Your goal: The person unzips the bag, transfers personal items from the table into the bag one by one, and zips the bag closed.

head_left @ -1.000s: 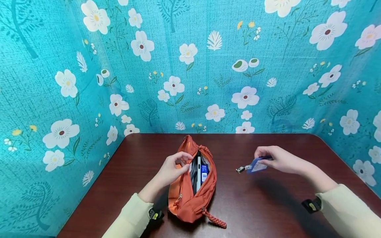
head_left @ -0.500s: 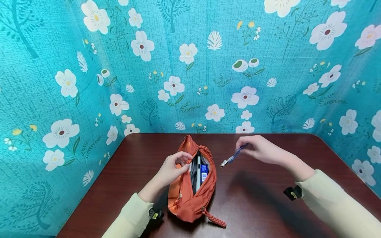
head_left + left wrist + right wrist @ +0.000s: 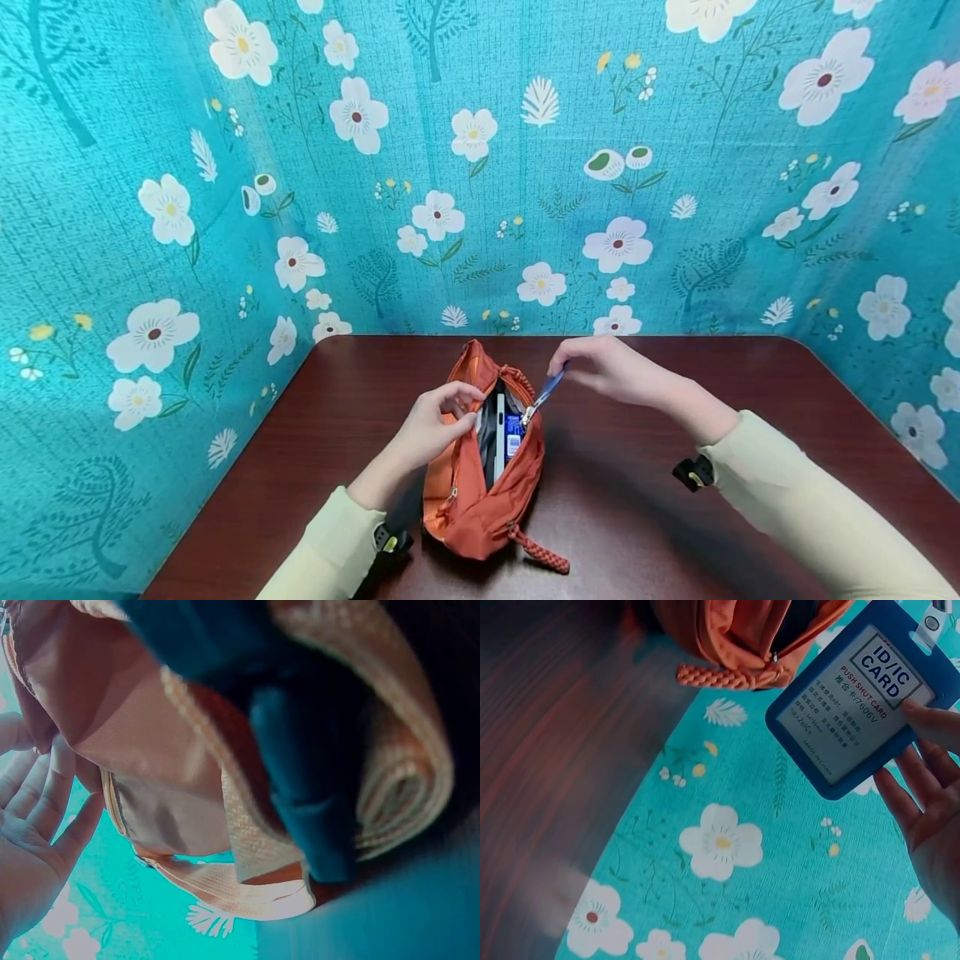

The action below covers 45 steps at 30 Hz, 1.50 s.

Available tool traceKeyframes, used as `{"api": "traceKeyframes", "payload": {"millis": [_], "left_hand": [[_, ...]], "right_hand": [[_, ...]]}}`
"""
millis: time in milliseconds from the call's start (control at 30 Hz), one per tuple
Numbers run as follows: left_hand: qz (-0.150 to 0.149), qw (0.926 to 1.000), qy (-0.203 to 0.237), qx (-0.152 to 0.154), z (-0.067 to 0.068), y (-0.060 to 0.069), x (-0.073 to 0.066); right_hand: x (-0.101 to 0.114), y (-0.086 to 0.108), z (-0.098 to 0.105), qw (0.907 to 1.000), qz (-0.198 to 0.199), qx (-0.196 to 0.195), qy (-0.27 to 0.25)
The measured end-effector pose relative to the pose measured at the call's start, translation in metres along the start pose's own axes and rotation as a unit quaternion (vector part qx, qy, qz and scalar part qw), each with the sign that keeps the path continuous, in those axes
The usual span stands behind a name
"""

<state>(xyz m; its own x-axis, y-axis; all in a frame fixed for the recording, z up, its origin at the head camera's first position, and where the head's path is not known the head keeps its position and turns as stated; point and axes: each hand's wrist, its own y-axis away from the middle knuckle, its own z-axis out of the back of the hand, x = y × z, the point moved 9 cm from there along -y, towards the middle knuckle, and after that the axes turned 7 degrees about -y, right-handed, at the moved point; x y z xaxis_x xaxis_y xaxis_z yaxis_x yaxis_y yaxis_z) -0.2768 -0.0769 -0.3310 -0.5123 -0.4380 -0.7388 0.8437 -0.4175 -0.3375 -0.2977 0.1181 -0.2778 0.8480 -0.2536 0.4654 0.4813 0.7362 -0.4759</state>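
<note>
An orange bag (image 3: 480, 525) lies unzipped on the table, its mouth spread wide. Inside are a white-edged flat item (image 3: 501, 450) and a blue packet (image 3: 514, 433). My left hand (image 3: 431, 429) pinches the left edge of the opening; in the left wrist view its fingers (image 3: 45, 784) are at the bag's rim. Between thumb and fingers, my right hand (image 3: 611, 371) holds a blue ID card holder (image 3: 553, 385), tilted, its metal clip (image 3: 528, 415) hanging over the right side of the opening. The right wrist view shows the card holder's printed face (image 3: 862, 697).
The dark reddish-brown table (image 3: 360, 392) spreads around the bag. A braided zipper pull (image 3: 542, 552) sticks out from the bag's near end. Behind and at the sides hangs a teal flowered cloth (image 3: 525, 167).
My right hand has moved left with the ID card holder, bringing its clip from the right of the bag to above the opening. My left hand has stayed at the bag's edge.
</note>
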Motion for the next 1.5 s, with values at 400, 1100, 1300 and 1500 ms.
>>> {"api": "traceKeyframes", "payload": {"millis": [400, 1100, 1300, 1500], "left_hand": [[0.005, 1.0000, 0.000, -0.002, 0.000, 0.000, 0.002], [0.002, 1.0000, 0.001, -0.006, 0.002, 0.002, 0.001], [0.000, 1.0000, 0.006, -0.004, 0.003, 0.002, 0.001], [0.000, 0.9998, 0.019, -0.006, 0.003, 0.002, 0.005]], "right_hand": [[0.003, -0.019, -0.028, 0.9987, 0.014, 0.028, -0.039], [0.004, -0.031, -0.074, 0.9933, 0.018, 0.045, -0.105], [-0.005, -0.033, -0.089, 0.9920, 0.009, 0.049, -0.116], [-0.020, -0.034, -0.101, 0.9921, -0.015, 0.064, -0.107]]}}
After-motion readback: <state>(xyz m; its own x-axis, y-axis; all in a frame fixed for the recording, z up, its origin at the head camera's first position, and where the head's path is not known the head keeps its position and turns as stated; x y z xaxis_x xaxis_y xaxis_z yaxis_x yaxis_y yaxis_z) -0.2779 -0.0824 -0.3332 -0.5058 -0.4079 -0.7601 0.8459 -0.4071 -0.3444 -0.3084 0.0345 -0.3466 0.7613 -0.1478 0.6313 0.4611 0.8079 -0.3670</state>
